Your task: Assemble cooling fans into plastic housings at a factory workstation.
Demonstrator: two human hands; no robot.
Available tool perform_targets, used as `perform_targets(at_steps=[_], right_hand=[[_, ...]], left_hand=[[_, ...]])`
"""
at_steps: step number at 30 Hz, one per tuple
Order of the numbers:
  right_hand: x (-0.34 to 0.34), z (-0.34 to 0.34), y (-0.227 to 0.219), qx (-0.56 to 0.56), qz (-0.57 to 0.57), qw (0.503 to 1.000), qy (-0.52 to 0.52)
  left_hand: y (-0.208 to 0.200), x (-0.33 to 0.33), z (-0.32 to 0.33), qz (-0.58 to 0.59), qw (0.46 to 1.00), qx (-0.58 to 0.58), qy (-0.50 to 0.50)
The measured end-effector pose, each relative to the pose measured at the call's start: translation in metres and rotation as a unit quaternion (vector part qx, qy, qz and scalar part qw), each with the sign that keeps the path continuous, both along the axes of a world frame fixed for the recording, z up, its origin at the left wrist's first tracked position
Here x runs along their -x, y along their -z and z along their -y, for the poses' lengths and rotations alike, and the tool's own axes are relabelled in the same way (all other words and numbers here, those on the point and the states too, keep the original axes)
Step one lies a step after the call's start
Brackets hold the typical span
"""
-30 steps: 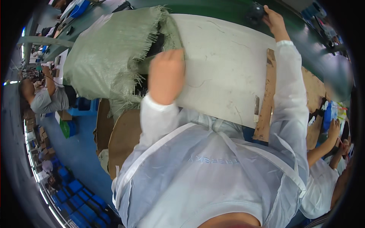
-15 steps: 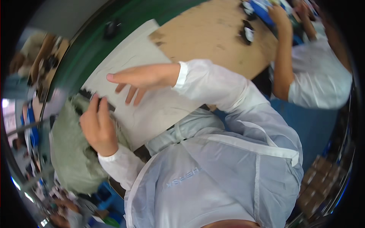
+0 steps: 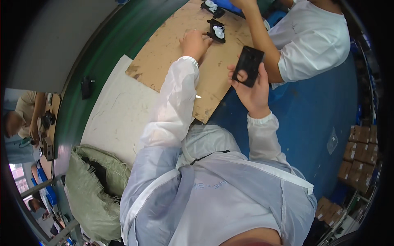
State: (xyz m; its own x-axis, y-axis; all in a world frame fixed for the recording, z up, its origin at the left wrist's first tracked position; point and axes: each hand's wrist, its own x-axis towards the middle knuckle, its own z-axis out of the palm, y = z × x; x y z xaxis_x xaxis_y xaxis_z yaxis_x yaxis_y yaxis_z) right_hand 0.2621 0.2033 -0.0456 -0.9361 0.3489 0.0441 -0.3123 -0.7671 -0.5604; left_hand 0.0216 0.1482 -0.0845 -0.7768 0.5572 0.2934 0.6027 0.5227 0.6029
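My right hand [image 3: 256,90] grips a flat black rectangular plastic piece [image 3: 251,59] with a round hole near its lower end, raised over the right edge of the cardboard. On the cardboard, my left hand [image 3: 194,45] reaches far forward, palm down. Its bent fingers meet the near edge of a black plastic part [image 3: 211,29] that carries a white round piece [image 3: 219,31]; the fingertips are partly hidden. A second black part [image 3: 213,13] with a white piece [image 3: 211,5] lies beyond it.
A co-worker's forearm [image 3: 262,35] reaches over the table at the upper right. Tan cardboard [image 3: 164,51] and a white sheet [image 3: 117,108] cover the green work surface [image 3: 92,65], where a small black item [image 3: 86,87] lies. An open woven sack [image 3: 88,197] stands at left; stacked cartons [image 3: 359,160] are at right.
Both hands have moved from over the white sheet and sack to the right and forward. My right hand now holds the black plastic piece; my left is at the black part. The view has turned.
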Motion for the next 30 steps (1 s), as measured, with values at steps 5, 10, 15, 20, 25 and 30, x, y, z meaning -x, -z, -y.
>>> perform_targets(at_steps=[5,10,15,20,25,30], right_hand=[[-0.023,-0.015,-0.003,0.016,-0.033,0.999,-0.001],[-0.005,-0.012,-0.014,0.009,-0.030,1.000,0.002],[0.010,-0.017,-0.010,-0.008,-0.056,0.998,-0.013],[0.018,-0.012,-0.013,-0.008,-0.054,0.998,-0.028],[0.021,0.000,-0.026,-0.011,-0.029,0.999,-0.010],[0.044,0.006,-0.012,-0.166,0.011,0.986,0.012]], left_hand=[[0.012,0.009,-0.015,-0.018,0.998,0.057,0.038],[0.021,0.005,-0.020,-0.002,0.996,0.045,0.071],[0.014,-0.015,-0.024,-0.077,0.994,0.063,0.050],[0.017,-0.025,-0.033,-0.068,0.995,0.069,0.014],[-0.009,-0.035,0.006,-0.125,0.990,-0.064,-0.026],[-0.055,-0.037,0.100,-0.138,0.945,-0.293,-0.033]])
